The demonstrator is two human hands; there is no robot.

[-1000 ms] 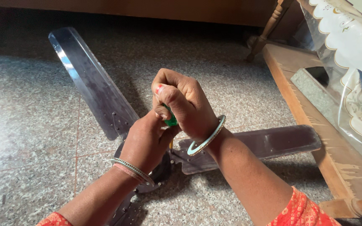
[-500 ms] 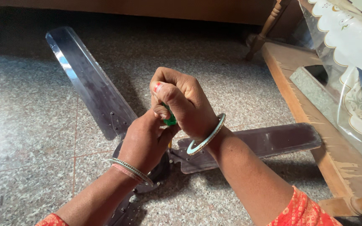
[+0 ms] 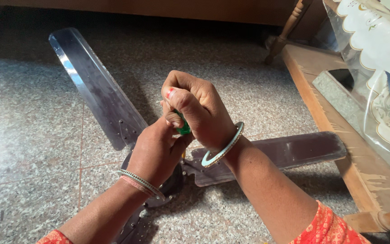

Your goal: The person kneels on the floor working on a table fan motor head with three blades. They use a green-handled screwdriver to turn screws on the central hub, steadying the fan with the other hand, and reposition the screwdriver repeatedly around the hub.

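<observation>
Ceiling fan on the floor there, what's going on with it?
A person has a dark ceiling fan lying on the speckled floor. The right hand grips a green-handled screwdriver upright over the fan's hub, and the left hand wraps around it lower down. A wooden frame lies to the right.

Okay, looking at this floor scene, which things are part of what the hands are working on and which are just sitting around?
In the work:
- right hand gripping the green screwdriver handle
- left hand beside it, over the fan hub
- fan blades

Just lying about:
- wooden frame
- plastic-wrapped white item
- turned wooden leg
</observation>
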